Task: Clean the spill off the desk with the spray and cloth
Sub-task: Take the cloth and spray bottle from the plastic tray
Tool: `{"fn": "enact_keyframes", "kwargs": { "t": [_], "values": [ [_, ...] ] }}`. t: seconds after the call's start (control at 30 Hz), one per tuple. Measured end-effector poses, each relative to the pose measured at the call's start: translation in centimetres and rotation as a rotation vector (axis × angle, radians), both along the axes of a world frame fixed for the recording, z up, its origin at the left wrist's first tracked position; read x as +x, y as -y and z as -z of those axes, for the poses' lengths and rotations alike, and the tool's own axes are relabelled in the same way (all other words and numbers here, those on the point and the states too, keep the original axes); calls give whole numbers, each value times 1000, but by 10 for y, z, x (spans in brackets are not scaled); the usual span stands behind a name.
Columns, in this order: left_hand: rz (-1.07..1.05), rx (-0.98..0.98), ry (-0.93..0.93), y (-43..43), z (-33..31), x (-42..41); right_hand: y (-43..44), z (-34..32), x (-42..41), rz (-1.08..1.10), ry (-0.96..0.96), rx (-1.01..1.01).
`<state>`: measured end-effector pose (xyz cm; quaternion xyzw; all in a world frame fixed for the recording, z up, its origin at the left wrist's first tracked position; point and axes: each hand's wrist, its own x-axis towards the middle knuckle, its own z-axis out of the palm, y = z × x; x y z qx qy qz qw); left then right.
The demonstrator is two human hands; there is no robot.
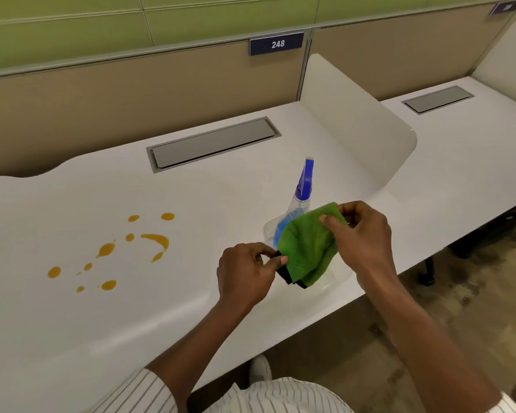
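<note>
An orange spill (pixel 155 244) lies in several drops and streaks on the left part of the white desk (pixel 72 323). A green cloth (pixel 306 248) with a black edge hangs between both hands, just above the desk. My left hand (pixel 246 272) pinches its lower left corner. My right hand (pixel 362 234) grips its upper right edge. Behind the cloth stands a clear spray bottle (pixel 300 201) with a blue trigger head, its lower part hidden by the cloth. It seems to sit in a clear tray (pixel 268 229).
A grey cable hatch (pixel 212 144) is set into the desk at the back. A white curved divider (pixel 361 123) separates this desk from the neighbouring one on the right. A beige partition with a sign "248" (pixel 277 43) runs along the back.
</note>
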<state>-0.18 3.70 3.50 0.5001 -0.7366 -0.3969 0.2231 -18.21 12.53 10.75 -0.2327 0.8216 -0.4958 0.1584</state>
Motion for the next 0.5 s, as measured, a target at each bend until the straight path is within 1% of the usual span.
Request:
{"fn": "enact_keyframes", "kwargs": {
  "t": [0.07, 0.13, 0.2, 0.27, 0.33, 0.4, 0.5],
  "values": [
    [-25, 27, -110, -5, -9, 22, 2, -22, 15, -46, 112, -133],
    [-15, 61, -169, -9, -14, 48, 5, -39, 32, -117, 201, -211],
    [22, 74, -208, -13, -20, 76, 10, -50, 51, -199, 276, -239],
    [7, 43, -270, -12, -29, 99, 16, -57, 71, -276, 331, -242],
    [-83, -36, -330, -2, -41, 114, 26, -59, 90, -341, 345, -214],
    [-156, -155, -363, 14, -52, 123, 37, -56, 108, -388, 331, -156],
    [-133, -276, -403, 39, -64, 127, 51, -54, 135, -499, 256, -89]
  ]
}}
